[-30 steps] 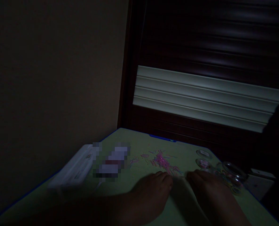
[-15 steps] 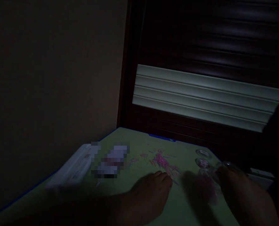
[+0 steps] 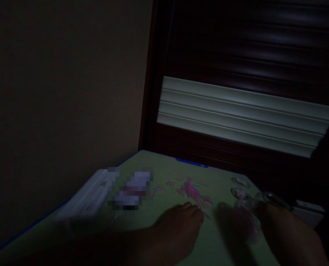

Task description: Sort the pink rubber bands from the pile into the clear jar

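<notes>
On the table lies a loose pile of small thin pink and pale pieces [image 3: 192, 191], their exact kind hard to make out in the dim light. My left hand [image 3: 183, 227] rests just in front of that pile, its fingers curled down toward the tabletop; whatever they pinch is hidden. At the right, my right hand [image 3: 288, 227] is closed around the top of a clear plastic bag [image 3: 244, 221] with pink contents. Past the bag are a small round clear container [image 3: 240, 193] with pale pink pieces and a round clear lid-like disc [image 3: 240, 181].
A whitish, long flat box [image 3: 84, 199] lies along the left edge of the pale table [image 3: 159, 160]. Beside it is a pixelated object [image 3: 134, 188]. A white box [image 3: 310, 210] stands beyond my right hand. Wall and dark slatted panel [image 3: 236, 44] border the table.
Almost nothing differs. The bag in my right hand has shifted slightly to the right and down; my left hand stays in nearly the same place.
</notes>
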The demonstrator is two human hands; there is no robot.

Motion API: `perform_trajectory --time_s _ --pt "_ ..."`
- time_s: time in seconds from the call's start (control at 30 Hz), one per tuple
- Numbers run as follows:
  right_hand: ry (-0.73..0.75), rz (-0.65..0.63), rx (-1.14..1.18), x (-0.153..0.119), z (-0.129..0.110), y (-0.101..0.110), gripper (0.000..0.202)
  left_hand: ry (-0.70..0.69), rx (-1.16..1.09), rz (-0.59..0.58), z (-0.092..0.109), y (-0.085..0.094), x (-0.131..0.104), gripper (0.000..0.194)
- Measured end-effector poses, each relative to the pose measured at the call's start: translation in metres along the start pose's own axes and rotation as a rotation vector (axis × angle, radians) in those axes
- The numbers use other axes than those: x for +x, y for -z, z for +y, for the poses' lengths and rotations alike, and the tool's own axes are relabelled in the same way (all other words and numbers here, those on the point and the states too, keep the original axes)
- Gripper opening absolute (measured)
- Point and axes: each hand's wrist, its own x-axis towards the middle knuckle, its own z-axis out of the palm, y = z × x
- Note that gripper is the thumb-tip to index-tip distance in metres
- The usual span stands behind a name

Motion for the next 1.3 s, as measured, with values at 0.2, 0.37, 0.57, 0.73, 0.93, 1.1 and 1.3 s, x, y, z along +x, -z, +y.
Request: perform_trajectory --time_s 0.2,0.37,0.57,0.73,0.93,1.1,1.3 --pt "0.113 0.134 -0.012 0.002 0.001 -0.007 0.031 -0.022 -0.002 0.002 0.000 0.002 0.000 0.011" --pt "0.311 0.210 0.087 0.007 -0.019 -0.004 0.028 -0.031 -0.011 0.011 -0.002 0.000 -0.001 0.011" --pt "0.591 0.117 0.353 0.001 -0.057 -0.015 0.023 -0.025 0.050 0.056 -0.021 -0.008 0.001 0.013" --pt "0.628 0.056 0.365 -0.008 -0.069 -0.011 0.021 0.079 0.158 0.038 -0.048 -0.002 0.004 0.022" --pt "0.659 0.038 0.369 -0.006 -0.066 -0.004 0.025 0.237 0.235 -0.011 -0.073 0.014 0.008 0.028" --pt "0.669 0.053 0.356 -0.006 -0.065 -0.007 0.024 0.253 0.244 -0.020 -0.086 0.018 0.007 0.026" --pt "0.660 0.034 0.379 -0.007 -0.066 -0.006 0.023 0.191 0.257 -0.025 -0.082 0.016 0.004 0.025"
